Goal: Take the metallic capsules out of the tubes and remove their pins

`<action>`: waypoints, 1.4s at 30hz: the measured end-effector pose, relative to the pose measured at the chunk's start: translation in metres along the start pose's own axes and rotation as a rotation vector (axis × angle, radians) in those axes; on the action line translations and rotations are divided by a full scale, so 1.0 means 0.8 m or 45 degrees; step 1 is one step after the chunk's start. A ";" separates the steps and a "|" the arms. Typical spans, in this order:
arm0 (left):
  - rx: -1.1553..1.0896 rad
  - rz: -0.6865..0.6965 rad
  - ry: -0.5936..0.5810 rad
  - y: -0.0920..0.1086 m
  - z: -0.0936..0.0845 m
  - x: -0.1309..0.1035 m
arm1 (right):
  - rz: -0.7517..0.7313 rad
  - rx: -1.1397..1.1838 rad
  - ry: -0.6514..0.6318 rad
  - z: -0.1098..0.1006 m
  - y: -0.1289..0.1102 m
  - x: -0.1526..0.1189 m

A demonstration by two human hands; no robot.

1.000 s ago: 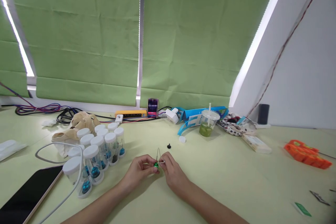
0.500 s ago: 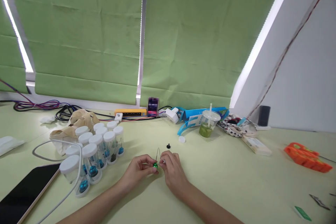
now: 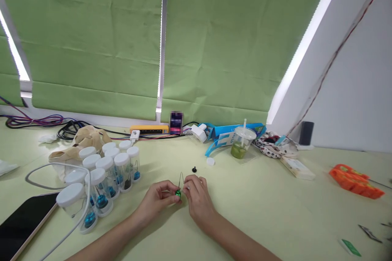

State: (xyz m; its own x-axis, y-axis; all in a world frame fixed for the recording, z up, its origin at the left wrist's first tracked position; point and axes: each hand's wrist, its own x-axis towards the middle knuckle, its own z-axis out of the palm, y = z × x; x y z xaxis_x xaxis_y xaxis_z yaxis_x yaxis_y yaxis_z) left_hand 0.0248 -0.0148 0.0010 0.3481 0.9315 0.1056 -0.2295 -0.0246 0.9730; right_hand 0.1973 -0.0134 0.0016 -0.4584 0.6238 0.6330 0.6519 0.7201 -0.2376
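Note:
In my left hand (image 3: pixel 162 197), a small shiny green round piece (image 3: pixel 178 193) is pinched between thumb and fingers. A thin bent wire (image 3: pixel 180 179) rises from it and folds over at the top toward the right. My right hand (image 3: pixel 199 202) is closed close beside it, fingertips at the wire's lower right end. Something small and pale (image 3: pixel 188 188) shows between those fingers, too small to name. Just beyond the hands, a small black knob-like part (image 3: pixel 194 169) and a white cap (image 3: pixel 210 161) lie on the table.
Several clear tubes with white caps (image 3: pixel 96 176), holding blue pieces on wires, stand to the left. A pale cable (image 3: pixel 88 195) loops over them beside a phone (image 3: pixel 27 222). A lidded drink cup (image 3: pixel 240 147) stands behind, and an orange object (image 3: pixel 355 181) lies right.
The view has shifted a little, so most table things sit slightly further left. Both hands keep their grips, the green piece and wire staying between them.

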 end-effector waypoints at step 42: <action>-0.003 -0.010 0.013 -0.001 0.001 0.000 | 0.001 0.006 -0.079 -0.011 -0.006 -0.001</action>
State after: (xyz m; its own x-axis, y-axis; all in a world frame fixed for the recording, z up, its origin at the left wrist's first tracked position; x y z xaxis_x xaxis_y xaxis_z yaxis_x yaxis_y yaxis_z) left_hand 0.0259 -0.0148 0.0003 0.3405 0.9354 0.0957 -0.2289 -0.0162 0.9733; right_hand 0.1996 -0.0201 0.0089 -0.4947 0.6418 0.5859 0.6493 0.7211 -0.2416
